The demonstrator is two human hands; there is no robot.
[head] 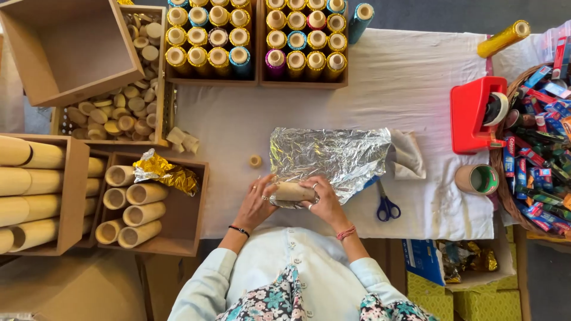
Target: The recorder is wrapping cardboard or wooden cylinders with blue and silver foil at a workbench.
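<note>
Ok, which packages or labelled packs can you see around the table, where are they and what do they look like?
Small packets: in the wicker basket at the right edge; flat, red, blue and green.
Blue carton: under the table's near right edge; flat, rectangular.
Gold wrappers: in an open box beside that carton; crumpled, shiny.
No signs or screens.

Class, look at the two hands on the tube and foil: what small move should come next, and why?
Probably roll the cardboard tube forward over the silver foil sheet. Both the left hand and right hand grip its ends, and most foil lies unwrapped beyond it.
</note>
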